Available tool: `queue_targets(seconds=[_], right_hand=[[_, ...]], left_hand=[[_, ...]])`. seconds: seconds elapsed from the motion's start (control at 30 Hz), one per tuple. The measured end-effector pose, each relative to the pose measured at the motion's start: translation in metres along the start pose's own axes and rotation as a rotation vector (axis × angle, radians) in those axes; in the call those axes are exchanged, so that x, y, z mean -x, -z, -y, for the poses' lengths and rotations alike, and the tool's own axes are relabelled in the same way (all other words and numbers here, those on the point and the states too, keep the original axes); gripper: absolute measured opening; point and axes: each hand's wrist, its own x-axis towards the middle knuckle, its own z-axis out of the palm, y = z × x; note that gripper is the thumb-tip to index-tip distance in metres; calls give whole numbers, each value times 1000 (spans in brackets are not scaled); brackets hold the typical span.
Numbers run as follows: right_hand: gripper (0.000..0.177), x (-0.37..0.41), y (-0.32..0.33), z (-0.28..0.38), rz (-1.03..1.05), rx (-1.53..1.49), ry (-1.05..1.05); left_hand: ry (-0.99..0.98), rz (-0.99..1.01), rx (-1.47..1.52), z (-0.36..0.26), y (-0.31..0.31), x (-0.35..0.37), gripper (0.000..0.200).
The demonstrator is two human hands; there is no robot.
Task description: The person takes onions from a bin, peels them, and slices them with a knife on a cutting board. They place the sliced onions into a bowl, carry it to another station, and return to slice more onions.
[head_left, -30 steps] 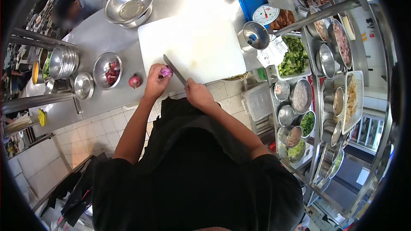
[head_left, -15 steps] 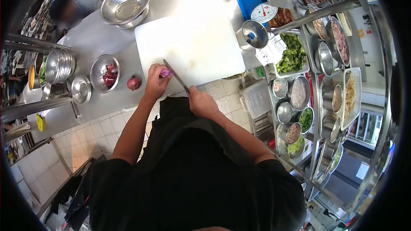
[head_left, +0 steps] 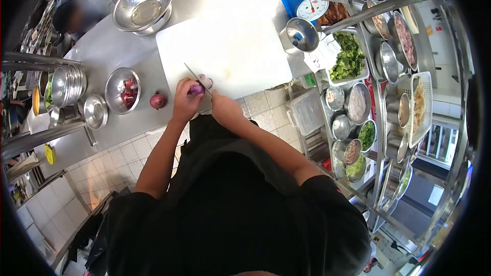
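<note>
A purple onion (head_left: 196, 90) is pinned at the near-left part of the white cutting board (head_left: 225, 46) by my left hand (head_left: 186, 100), whose fingers curl around it. My right hand (head_left: 226, 112) grips the handle of a knife (head_left: 193, 73), its blade slanting away to the upper left alongside the onion. A few thin onion slices (head_left: 205, 81) lie just right of the blade. Left of the board, a whole red onion (head_left: 158, 101) rests on the steel table, beside a metal bowl (head_left: 113, 92) with dark red onion pieces in it.
Stacked metal bowls (head_left: 123, 13) stand behind the board's left corner. A steel pot (head_left: 284, 38) and a blue scale (head_left: 286, 0) stand at the right. Shelves with greens (head_left: 349, 56) and several filled containers line the right side. Another person (head_left: 76, 15) is at the far left.
The knife has shifted left onto the onion, with my right hand moving up and left. Thin slices now show on the board beside the blade.
</note>
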Motion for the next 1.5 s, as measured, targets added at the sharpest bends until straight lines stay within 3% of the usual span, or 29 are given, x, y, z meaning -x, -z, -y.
queue_targets(seconds=[0.2,0.5,0.87,1.07,1.27,1.37,1.5], right_hand=[[21,-7,9,-6,0,-2,-18],[18,6,40,-17,-76,-22,-104],[18,40,39,10,-12,-47,82],[22,40,41,30,156,115,56],[14,44,40,38,166,249,48],[16,41,31,39,212,310,-10],[18,30,21,37,156,282,64]], left_hand=[[119,-32,179,14,12,21,44],[136,-62,-25,17,29,36,41],[9,-158,-110,8,15,31,41],[1,-154,-164,0,20,36,38],[20,-149,-184,-9,21,32,32],[-32,-194,-215,-8,20,30,32],[-31,-207,-170,-4,20,32,30]])
